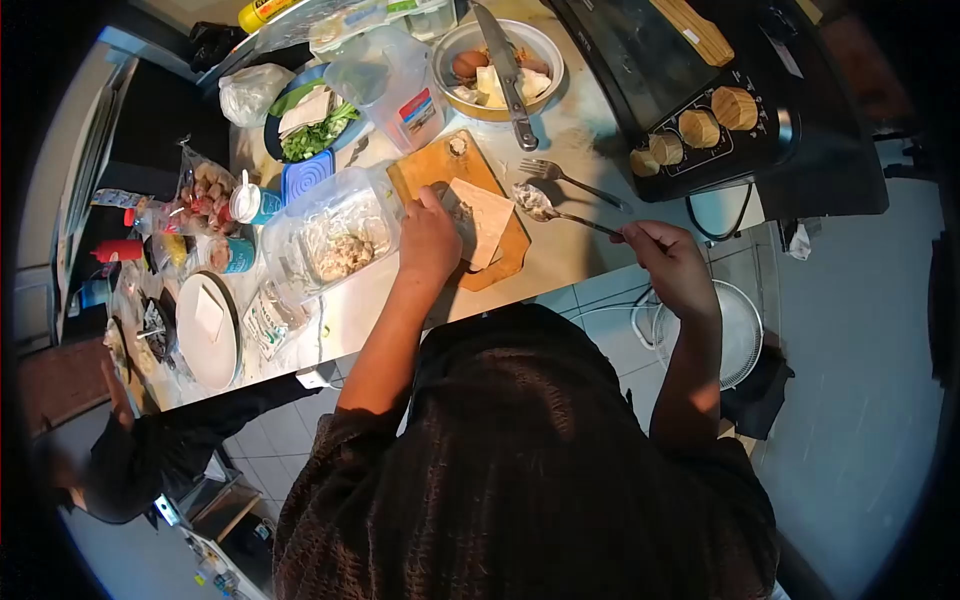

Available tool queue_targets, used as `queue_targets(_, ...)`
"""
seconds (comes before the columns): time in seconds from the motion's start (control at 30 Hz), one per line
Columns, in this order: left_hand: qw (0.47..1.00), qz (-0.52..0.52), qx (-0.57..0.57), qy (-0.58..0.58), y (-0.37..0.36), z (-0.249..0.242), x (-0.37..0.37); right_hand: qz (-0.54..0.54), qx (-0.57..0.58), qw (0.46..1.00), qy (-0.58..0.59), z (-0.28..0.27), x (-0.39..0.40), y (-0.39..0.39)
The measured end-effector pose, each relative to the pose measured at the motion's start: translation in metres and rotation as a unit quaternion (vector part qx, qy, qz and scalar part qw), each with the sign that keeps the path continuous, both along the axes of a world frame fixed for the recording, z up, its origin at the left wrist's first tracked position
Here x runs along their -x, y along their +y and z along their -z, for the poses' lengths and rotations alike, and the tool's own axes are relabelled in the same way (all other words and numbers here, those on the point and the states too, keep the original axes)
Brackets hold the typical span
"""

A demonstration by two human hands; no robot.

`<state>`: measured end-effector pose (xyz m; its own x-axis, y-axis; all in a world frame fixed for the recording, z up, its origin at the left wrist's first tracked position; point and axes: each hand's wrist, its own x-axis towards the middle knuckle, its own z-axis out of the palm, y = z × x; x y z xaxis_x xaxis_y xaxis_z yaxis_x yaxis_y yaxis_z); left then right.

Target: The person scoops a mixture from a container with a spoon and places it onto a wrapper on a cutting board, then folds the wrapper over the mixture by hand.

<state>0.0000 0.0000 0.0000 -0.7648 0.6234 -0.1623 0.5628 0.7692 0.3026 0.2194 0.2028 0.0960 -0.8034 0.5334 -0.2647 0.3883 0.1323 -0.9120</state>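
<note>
A spoon (pixel 575 220) with pale filling in its bowl is held at the handle's end by my right hand (pixel 675 265), its fingers closed. My left hand (pixel 431 240) lies at the left edge of a square wrapper sheet (pixel 482 215), fingers bent; whether they pinch it is hard to see. The sheet rests on a wooden cutting board (pixel 430 170), which has a small dab of filling near its top. Left of that hand, a clear plastic container (pixel 290 235) holds chunky pale filling (pixel 345 252). A fork (pixel 580 185) lies on the table just above the spoon.
A knife (pixel 505 75) lies across a bowl (pixel 547 98) of eggs and white pieces. Behind are a clear jug (pixel 385 85) and a plate of greens (pixel 318 140). A black oven (pixel 690 130) stands right. Bottles, bags and a white plate (pixel 205 350) are left; another person (pixel 130 470) is lower left.
</note>
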Motion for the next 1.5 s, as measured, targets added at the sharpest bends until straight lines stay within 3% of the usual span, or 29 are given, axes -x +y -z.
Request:
queue_targets(0.27,0.991,-0.017,-0.098,-0.093,-0.016,-0.008,-0.017,0.007,0.021,0.999,-0.027,-0.007,0.014,-0.002)
queue_targets(0.5,0.973,-0.002,-0.192,-0.125,-0.081,-0.03,-0.021,-0.064,0.028,0.997,0.015,-0.019,0.06,-0.03)
queue_targets(0.57,0.951,-0.038,-0.147,-0.269,-0.104,-0.055,-0.02,-0.139,-0.052,0.987,0.066,-0.011,0.082,-0.039)
queue_targets(0.7,0.95,-0.081,-0.148,-0.262,-0.173,-0.045,-0.01,-0.223,-0.106,0.961,0.127,-0.009,0.135,-0.074)
queue_targets(0.77,0.939,-0.148,-0.164,-0.265,-0.204,-0.045,-0.002,-0.267,-0.104,0.955,0.07,-0.015,0.161,-0.094)
queue_targets(0.9,0.889,-0.26,-0.274,-0.259,-0.245,-0.054,0.015,-0.309,-0.104,0.941,0.085,-0.002,0.206,-0.129)
queue_targets(1.03,0.833,-0.332,-0.323,-0.304,-0.25,-0.071,0.037,-0.33,-0.122,0.934,0.058,-0.01,0.232,-0.157)
queue_targets(1.1,0.811,-0.353,-0.342,-0.316,-0.246,-0.071,0.049,-0.388,-0.209,0.898,0.002,-0.016,0.244,-0.165)
queue_targets(1.33,0.874,-0.27,-0.309,-0.262,-0.24,-0.052,0.071,-0.369,-0.234,0.899,-0.017,0.0,0.259,-0.178)
queue_targets(1.5,0.826,-0.301,-0.328,-0.347,-0.235,-0.064,0.071,-0.413,-0.218,0.883,-0.047,-0.003,0.264,-0.183)
